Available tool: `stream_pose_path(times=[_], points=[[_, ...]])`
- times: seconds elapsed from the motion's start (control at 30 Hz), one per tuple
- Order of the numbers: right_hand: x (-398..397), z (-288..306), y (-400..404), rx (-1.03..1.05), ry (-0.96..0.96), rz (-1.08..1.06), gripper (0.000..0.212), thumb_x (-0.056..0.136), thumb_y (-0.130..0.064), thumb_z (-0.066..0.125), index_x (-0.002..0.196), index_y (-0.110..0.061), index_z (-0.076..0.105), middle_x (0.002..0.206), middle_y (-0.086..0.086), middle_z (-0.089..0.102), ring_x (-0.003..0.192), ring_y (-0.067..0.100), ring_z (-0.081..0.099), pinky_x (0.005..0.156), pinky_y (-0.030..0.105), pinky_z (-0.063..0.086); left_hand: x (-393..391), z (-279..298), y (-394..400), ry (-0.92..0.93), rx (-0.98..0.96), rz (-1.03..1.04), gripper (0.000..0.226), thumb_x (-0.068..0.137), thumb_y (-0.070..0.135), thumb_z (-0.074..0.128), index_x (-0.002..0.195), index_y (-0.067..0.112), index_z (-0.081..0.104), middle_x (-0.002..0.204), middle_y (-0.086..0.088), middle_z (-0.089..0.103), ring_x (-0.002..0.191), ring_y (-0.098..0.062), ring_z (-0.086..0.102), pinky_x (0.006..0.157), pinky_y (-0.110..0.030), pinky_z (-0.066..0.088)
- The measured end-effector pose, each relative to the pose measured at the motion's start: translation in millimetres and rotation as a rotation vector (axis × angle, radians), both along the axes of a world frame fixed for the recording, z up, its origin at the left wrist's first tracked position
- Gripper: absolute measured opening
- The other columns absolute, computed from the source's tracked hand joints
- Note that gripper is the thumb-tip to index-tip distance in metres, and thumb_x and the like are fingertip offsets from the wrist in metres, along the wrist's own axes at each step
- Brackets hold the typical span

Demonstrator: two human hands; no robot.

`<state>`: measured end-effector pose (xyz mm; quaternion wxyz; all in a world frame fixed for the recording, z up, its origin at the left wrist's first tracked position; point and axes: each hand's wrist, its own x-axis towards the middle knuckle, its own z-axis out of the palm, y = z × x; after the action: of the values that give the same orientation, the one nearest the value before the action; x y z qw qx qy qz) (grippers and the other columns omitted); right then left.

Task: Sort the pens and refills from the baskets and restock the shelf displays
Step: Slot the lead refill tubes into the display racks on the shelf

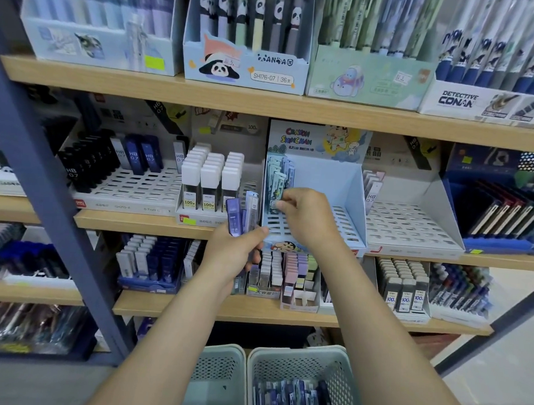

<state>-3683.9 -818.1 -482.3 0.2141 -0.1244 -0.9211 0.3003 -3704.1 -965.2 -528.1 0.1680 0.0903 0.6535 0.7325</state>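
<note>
My left hand grips a small bunch of lead refill cases, purple and pale blue, held upright in front of the middle shelf. My right hand pinches one pale refill case at the left column of the light blue Crayon Shinchan display box. Several matching cases stand in that column behind it. The rest of the box's slotted tray is bare. Two grey-green perforated baskets sit below; the right basket holds several blue refill packs, the left basket shows no contents.
White-capped refill tubes stand left of the box, black HB 0.7 cases further left. A nearly bare white slotted tray is on the right. Pen display boxes line the upper shelf. A blue-grey upright post crosses at left.
</note>
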Motion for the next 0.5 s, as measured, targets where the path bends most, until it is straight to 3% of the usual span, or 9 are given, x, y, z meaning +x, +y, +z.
stream_pose_path(times=[0.1, 0.2, 0.3, 0.4, 0.5], points=[[1, -1, 1, -0.091, 0.034, -0.048, 0.030, 0.093, -0.024, 0.069, 0.066, -0.010, 0.067, 0.061, -0.002, 0.058, 0.058, 0.015, 0.051, 0.057, 0.022, 0.038, -1, 0, -1, -0.006, 0.005, -0.001, 0.009, 0.091, 0.016, 0.073, 0.093, 0.009, 0.066, 0.066, -0.001, 0.062, 0.047, -0.012, 0.052, 0.042, -0.024, 0.038], [2, -3, 4, -0.084, 0.071, -0.078, 0.035, 0.089, -0.032, 0.074, 0.074, 0.000, 0.072, 0.070, 0.012, 0.068, 0.067, 0.027, 0.061, 0.063, 0.031, 0.047, 0, 4, -2, 0.013, 0.010, -0.009, 0.009, 0.091, 0.015, 0.072, 0.092, 0.008, 0.067, 0.065, -0.002, 0.062, 0.049, -0.014, 0.052, 0.043, -0.025, 0.038], [8, 4, 3, -0.077, 0.132, -0.057, 0.030, 0.090, -0.030, 0.073, 0.065, -0.014, 0.068, 0.058, -0.008, 0.059, 0.055, 0.007, 0.051, 0.058, 0.024, 0.039, 1, 13, -7, 0.049, 0.065, -0.092, 0.009, 0.093, 0.015, 0.070, 0.094, 0.007, 0.066, 0.067, -0.003, 0.062, 0.050, -0.015, 0.052, 0.044, -0.025, 0.039], [17, 19, 3, -0.326, 0.116, 0.096, 0.028, 0.097, -0.026, 0.064, 0.070, -0.025, 0.071, 0.056, -0.016, 0.061, 0.054, 0.000, 0.052, 0.058, 0.020, 0.041, 3, 22, -10, 0.072, 0.116, -0.221, 0.011, 0.095, 0.012, 0.066, 0.104, 0.006, 0.066, 0.069, -0.004, 0.064, 0.052, -0.017, 0.052, 0.043, -0.024, 0.037], [26, 26, 3, -0.625, 0.008, 0.294, 0.021, 0.096, -0.023, 0.065, 0.077, -0.019, 0.074, 0.072, -0.003, 0.067, 0.065, 0.012, 0.057, 0.057, 0.025, 0.043, 6, 24, -8, 0.086, 0.118, -0.286, 0.013, 0.097, 0.011, 0.063, 0.108, 0.005, 0.065, 0.071, -0.004, 0.065, 0.052, -0.017, 0.053, 0.043, -0.023, 0.037]])
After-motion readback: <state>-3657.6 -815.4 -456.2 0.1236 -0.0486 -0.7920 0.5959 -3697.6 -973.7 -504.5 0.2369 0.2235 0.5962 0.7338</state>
